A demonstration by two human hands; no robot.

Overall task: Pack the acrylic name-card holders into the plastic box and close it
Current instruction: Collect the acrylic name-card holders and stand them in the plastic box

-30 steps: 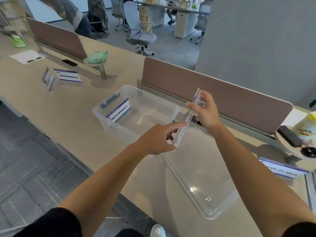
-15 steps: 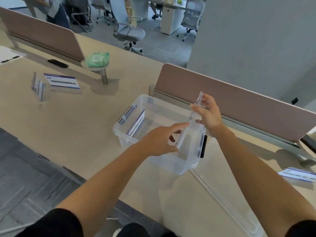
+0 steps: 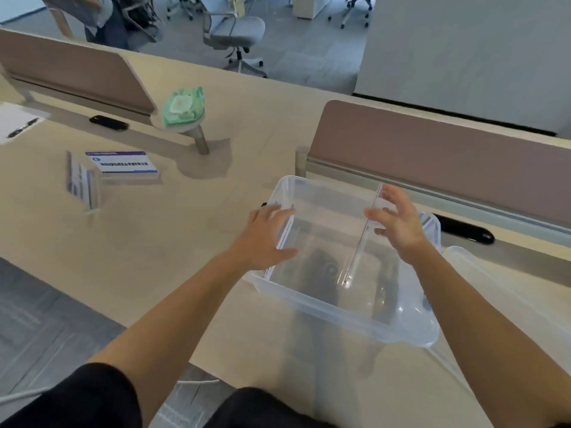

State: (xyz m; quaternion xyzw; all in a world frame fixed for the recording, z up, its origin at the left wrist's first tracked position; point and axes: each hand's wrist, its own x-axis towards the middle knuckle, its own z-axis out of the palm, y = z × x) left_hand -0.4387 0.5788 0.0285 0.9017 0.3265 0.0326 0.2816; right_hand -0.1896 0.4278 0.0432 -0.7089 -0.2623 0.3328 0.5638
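The clear plastic box (image 3: 336, 316) stands open on the desk in front of me. One acrylic name-card holder (image 3: 361, 239) stands on edge inside it, seen edge-on. My right hand (image 3: 398, 227) is just right of it, fingers spread, thumb and fingertips at its upper edge. Another holder with a blue-and-white card (image 3: 282, 234) leans against the box's left wall. My left hand (image 3: 265, 236) wraps that left rim, thumb inside. The clear lid (image 3: 500, 304) lies flat to the right of the box. Two more holders (image 3: 123, 162) (image 3: 82, 183) sit on the desk at far left.
A green wipes pack (image 3: 183, 106) rests on a round stand behind the box to the left. A black phone (image 3: 108, 122) and paper with a pen (image 3: 15, 125) lie far left. Brown divider panels (image 3: 432, 156) line the desk's back. A black object (image 3: 463, 231) lies behind the box.
The holder I held above the box has gone down into it. My left hand left the holder's near end and now grips the box's left rim. My right fingers have spread.
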